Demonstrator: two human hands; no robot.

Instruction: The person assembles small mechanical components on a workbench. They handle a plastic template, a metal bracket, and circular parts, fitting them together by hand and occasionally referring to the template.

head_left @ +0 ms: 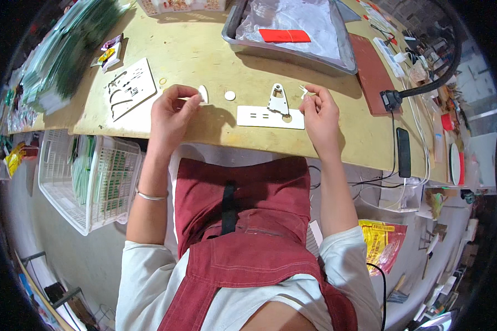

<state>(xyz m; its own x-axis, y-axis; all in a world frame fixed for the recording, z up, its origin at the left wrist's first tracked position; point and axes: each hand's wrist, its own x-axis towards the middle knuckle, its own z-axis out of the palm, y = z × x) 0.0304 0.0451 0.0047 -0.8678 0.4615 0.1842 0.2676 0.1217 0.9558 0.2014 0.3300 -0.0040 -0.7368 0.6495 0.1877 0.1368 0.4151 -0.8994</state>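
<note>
Between its thumb and fingers, my left hand (171,113) pinches a small white oval piece (204,94), held up over the table. My right hand (321,113) is closed on a small white forked piece (303,91) above the right end of a flat white slotted plate (254,117). A white tapered piece (278,99) with a dark hole near its top stands or leans on that plate; I cannot tell whether it is fixed there. On the table between my hands lies a white round disc (230,95).
A white sheet with cut-outs (131,88) lies left. Farther back stands a grey tray (292,54) holding plastic and a red packet (285,36). Stacked clear sleeves (72,55) rise at far left; a white basket (88,182) sits below. A black phone (403,151) and cables are right.
</note>
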